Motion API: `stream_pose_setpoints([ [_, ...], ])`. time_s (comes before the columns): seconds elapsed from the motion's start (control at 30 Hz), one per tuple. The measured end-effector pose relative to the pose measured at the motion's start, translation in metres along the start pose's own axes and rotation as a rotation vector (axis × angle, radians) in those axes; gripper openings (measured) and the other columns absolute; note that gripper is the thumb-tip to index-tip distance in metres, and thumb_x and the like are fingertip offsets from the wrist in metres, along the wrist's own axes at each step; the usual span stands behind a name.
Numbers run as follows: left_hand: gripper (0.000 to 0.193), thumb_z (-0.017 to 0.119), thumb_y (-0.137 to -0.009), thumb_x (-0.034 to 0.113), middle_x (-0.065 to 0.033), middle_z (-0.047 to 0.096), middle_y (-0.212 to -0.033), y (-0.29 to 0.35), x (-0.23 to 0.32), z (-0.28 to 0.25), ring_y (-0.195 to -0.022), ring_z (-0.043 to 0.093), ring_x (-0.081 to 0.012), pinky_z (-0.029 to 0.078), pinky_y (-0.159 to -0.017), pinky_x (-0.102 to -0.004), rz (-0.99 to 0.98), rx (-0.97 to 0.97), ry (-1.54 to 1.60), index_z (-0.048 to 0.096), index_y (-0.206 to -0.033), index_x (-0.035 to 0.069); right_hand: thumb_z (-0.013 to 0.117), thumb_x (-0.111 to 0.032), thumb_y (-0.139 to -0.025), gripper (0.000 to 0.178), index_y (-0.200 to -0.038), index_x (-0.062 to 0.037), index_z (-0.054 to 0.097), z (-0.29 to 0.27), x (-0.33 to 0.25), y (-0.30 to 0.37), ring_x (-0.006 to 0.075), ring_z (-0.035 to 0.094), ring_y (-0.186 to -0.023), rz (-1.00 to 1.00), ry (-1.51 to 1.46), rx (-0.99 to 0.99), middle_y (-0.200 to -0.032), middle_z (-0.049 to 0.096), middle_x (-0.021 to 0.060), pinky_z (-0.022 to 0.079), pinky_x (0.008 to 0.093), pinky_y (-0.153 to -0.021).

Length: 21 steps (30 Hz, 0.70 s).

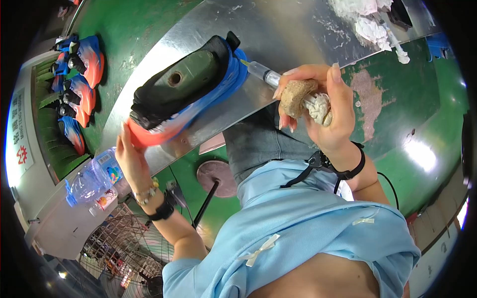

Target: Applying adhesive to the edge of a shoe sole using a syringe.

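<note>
A shoe (159, 97) with a black upper and a blue-to-orange sole lies on the metal table, a dark green last (194, 72) with a round hole filling its opening. My left hand (131, 161) grips the orange toe. In my right hand (340, 109) is a clear syringe (263, 73), held between the fingers. Its thin tip is at the blue sole edge near the heel; whether it touches is too small to tell. The same hand also holds a brown, porous, sponge-like piece (297, 94) and a whitish crumpled lump (320, 110) against the palm.
The metal table (283, 42) bears crumpled white material (370, 27) and another syringe (392, 39) at far right. More blue-and-orange shoes (89, 62) stand at far left. Plastic bottles (94, 176) are left of my left hand. A caged fan (124, 243) stands lower left.
</note>
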<state>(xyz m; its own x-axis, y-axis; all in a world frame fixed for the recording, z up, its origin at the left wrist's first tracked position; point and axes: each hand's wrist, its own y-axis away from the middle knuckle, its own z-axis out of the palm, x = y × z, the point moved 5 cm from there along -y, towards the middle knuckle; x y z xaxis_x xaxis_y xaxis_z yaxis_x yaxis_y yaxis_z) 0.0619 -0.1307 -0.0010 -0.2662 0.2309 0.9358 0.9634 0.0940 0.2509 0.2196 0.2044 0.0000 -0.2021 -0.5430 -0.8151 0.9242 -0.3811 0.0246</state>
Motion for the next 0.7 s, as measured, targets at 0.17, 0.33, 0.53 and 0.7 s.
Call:
stream_pose_setpoints([
  [0.17,0.024,0.05,-0.091,0.019,-0.0081,0.063,-0.088,0.061,-0.04,-0.025,-0.066,0.063,-0.0122,0.056,-0.058,-0.0224,-0.223,-0.143,0.107,0.056,-0.1,-0.002,0.021,-0.034,-0.097,0.054,-0.097,0.0057,0.058,0.01,0.007,0.003,0.0159,0.059,-0.055,0.008,-0.033,-0.021,-0.077,0.061,0.0142,0.044,0.0224,-0.045],
  [0.33,0.031,0.044,-0.093,0.021,-0.0141,0.061,-0.096,0.106,-0.056,0.002,-0.081,0.064,-0.0185,0.057,-0.07,-0.0294,-0.327,-0.322,0.184,0.051,-0.104,-0.007,0.021,-0.035,-0.097,0.055,-0.095,0.0054,0.058,0.013,0.009,0.011,0.0165,0.058,-0.051,0.011,0.035,0.026,-0.074,0.061,0.0142,0.044,0.023,-0.042],
  [0.53,0.039,0.065,-0.078,0.006,-0.0094,0.061,-0.098,0.135,-0.073,0.041,-0.082,0.062,-0.0125,0.05,-0.073,-0.0232,-0.481,-0.56,0.412,0.05,-0.111,-0.007,0.023,-0.037,-0.096,0.054,-0.09,0.0046,0.058,0.019,0.009,0.023,0.0173,0.058,-0.049,0.054,0.005,0.048,-0.073,0.061,0.0147,0.044,0.0238,-0.041],
  [0.7,0.056,0.075,-0.066,0.016,-0.009,0.06,-0.099,0.14,-0.077,0.06,-0.091,0.059,-0.0159,0.047,-0.084,-0.0301,-0.448,-0.617,0.393,0.049,-0.111,-0.004,0.023,-0.037,-0.096,0.051,-0.091,0.0017,0.054,0.021,0.005,0.027,0.0202,0.056,-0.049,0.084,0.008,0.027,-0.076,0.059,0.0173,0.042,0.0256,-0.04],
])
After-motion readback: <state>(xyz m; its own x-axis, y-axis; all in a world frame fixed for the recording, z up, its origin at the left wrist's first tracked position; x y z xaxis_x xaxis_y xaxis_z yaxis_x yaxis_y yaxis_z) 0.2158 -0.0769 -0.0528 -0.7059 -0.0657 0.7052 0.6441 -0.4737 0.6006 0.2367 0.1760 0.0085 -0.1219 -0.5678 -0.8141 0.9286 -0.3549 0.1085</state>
